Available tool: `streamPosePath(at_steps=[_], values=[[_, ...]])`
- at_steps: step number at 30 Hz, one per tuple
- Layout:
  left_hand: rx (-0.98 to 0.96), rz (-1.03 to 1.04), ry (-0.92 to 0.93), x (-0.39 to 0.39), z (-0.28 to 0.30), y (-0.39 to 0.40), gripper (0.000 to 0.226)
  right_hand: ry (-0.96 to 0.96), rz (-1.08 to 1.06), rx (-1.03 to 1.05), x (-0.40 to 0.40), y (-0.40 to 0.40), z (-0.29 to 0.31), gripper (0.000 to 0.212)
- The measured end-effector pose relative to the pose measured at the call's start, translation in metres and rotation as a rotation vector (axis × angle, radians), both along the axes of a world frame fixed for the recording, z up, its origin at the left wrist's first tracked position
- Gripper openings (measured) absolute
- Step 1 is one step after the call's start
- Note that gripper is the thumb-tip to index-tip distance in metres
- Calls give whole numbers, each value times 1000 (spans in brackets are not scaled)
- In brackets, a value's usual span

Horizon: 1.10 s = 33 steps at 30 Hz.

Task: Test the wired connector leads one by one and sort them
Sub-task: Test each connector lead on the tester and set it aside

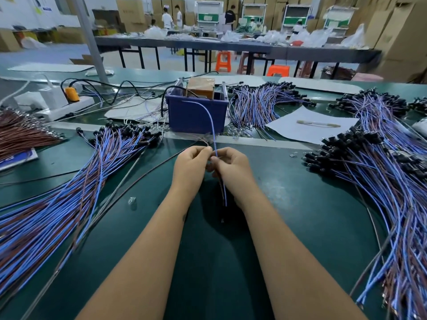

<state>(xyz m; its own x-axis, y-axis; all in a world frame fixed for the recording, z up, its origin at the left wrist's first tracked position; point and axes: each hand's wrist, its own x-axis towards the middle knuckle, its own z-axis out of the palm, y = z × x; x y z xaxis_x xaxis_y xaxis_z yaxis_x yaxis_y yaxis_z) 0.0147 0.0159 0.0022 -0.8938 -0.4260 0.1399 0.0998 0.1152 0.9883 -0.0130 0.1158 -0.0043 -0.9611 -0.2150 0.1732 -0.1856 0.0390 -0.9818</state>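
- We meet at the centre of the frame, our left hand (pixel 193 163) and right hand (pixel 231 166) close together, each with fingers curled in a pinch on wire: a single lead (pixel 223 192) hangs down between our wrists, and a blue wire (pixel 209 118) arcs up from our fingertips to the blue bin (pixel 196 116) just above them.
- We judge this to be a test in progress: one lead's ends held against wires that seem to run from the brown-cased unit (pixel 200 87) standing in the bin, though the contact point is too small to confirm.
- We cannot tell tested from untested; a fanned pile (pixel 69 192) fills the lower left of the frame, a larger heap (pixel 381 181) runs down the right edge, and a third bundle (pixel 256 105) lies at upper centre, just right of the bin.
- With piles this size on both sides, we judge the sorting well under way and far from finished.
- We work on a dark green tabletop (pixel 288 204), crossed by a pale strip just below the bin; a white sheet (pixel 307 125) with a slim tool on it lies at right of centre, a white power strip (pixel 64 107) at upper left, and brown wires (pixel 20 132) at the left edge.
- Behind us stretches a warehouse room: a long table strewn with plastic bags, orange stools (pixel 223 61) beneath it, stacked cardboard cartons, and several people standing at the far wall.
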Motion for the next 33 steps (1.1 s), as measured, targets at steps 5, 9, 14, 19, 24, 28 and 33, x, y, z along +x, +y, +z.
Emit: streamPosePath(at_steps=[5, 9, 14, 19, 24, 28, 33], values=[[-6, 39, 98, 2, -3, -2, 19, 166, 7, 251, 3, -7, -6, 11], [111, 81, 109, 2, 0, -2, 22, 111, 19, 177, 5, -4, -3, 22], [160, 96, 125, 4, 4, -1, 15, 127, -2, 172, 5, -5, -4, 21], [75, 50, 106, 4, 1, -3, 4, 198, -92, 272, 2, -4, -8, 30], [-58, 67, 82, 1, -3, -9, 14, 172, -93, 322, -1, -4, -9, 12], [-137, 57, 63, 1, -7, -13, 17, 176, -56, 290, -1, -1, -9, 6], [-175, 63, 68, 2, -7, -12, 18, 155, -64, 256, -2, 0, -7, 6]])
